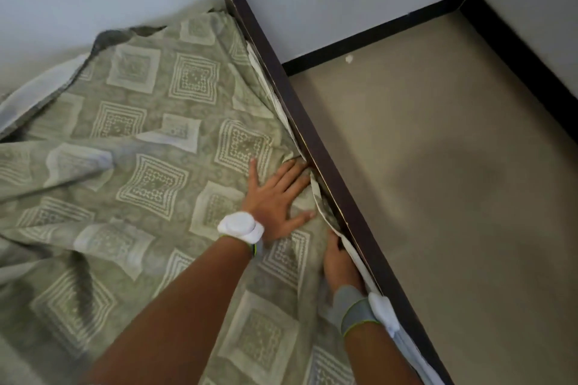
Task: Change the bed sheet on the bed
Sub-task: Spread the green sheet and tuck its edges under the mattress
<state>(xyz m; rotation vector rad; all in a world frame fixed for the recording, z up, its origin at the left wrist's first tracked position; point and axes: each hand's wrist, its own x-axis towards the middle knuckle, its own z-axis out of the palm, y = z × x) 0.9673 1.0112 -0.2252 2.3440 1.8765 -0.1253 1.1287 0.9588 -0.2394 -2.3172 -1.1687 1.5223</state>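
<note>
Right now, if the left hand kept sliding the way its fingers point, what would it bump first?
Probably the dark bed frame rail. The left hand lies flat on the green sheet, fingertips almost at the rail.

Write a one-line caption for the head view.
Both hands, left hand and right hand, tuck a green patterned sheet beside the dark bed frame.

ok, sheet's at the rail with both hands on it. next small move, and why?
Probably push the sheet edge down into the gap beside the dark bed frame rail. The left hand lies flat, fingers at the rail; the right hand is at the gap nearer the camera, and a pale edge still shows along the rail.
</note>
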